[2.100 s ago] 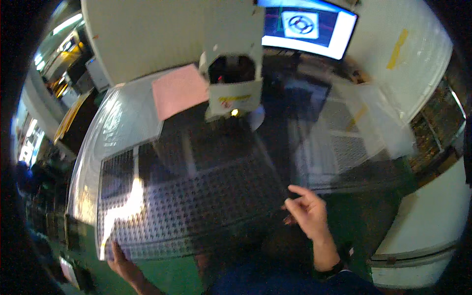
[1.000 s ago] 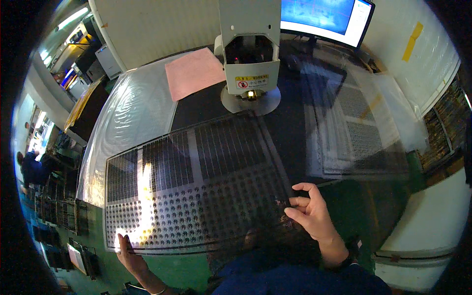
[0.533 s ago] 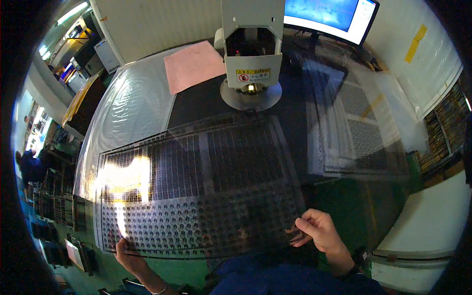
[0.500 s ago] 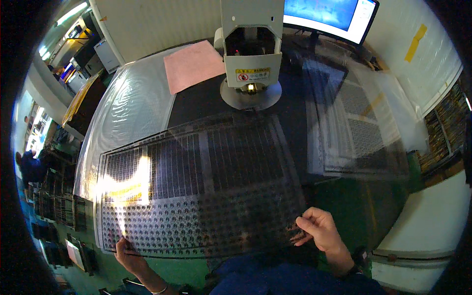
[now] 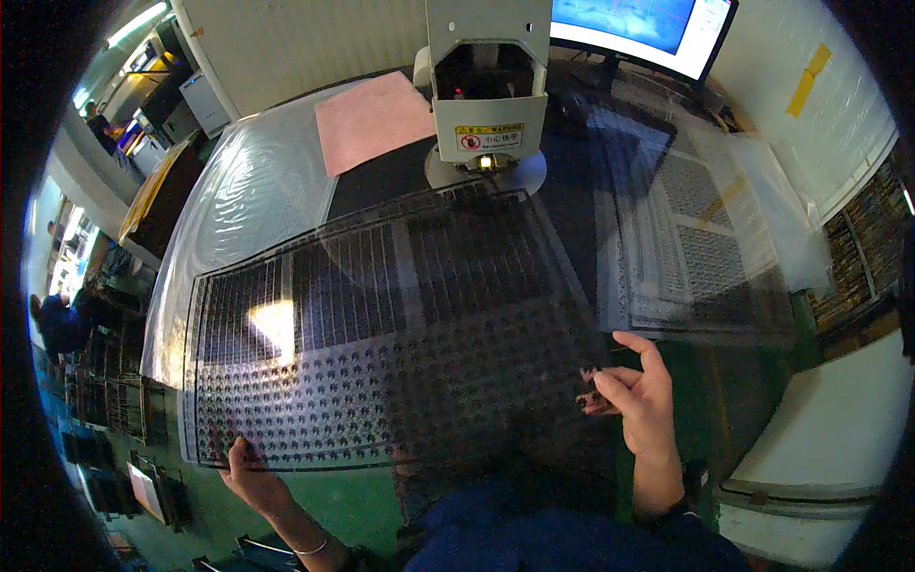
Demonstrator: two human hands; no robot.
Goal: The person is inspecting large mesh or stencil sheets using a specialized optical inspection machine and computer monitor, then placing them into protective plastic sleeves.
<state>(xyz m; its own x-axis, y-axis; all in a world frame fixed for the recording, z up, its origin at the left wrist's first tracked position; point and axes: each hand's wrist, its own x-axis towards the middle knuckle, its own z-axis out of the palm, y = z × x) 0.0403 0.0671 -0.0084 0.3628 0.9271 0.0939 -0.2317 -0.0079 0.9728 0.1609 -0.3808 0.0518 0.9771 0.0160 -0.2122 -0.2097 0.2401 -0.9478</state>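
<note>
A large clear film sheet, printed with a dark grid and rows of small dark marks, spans the space between my hands. My left hand grips its near left edge, thumb on top and fingers partly hidden beneath. At its right edge, my right hand pinches the film between thumb and fingers, with the index finger raised. The far edge reaches close to the round metal base of a white inspection machine, where a small light glows. A bright reflection lies on the sheet's left part.
A pink sheet lies on the table left of the machine, over clear plastic covering. More printed films lie on the right. A lit monitor stands behind. Racks and a person are at far left.
The film has moved away from me toward the machine, its right side most. Both hands rose with it, and my right index finger has lifted off. The reflection on the film has shrunk.
</note>
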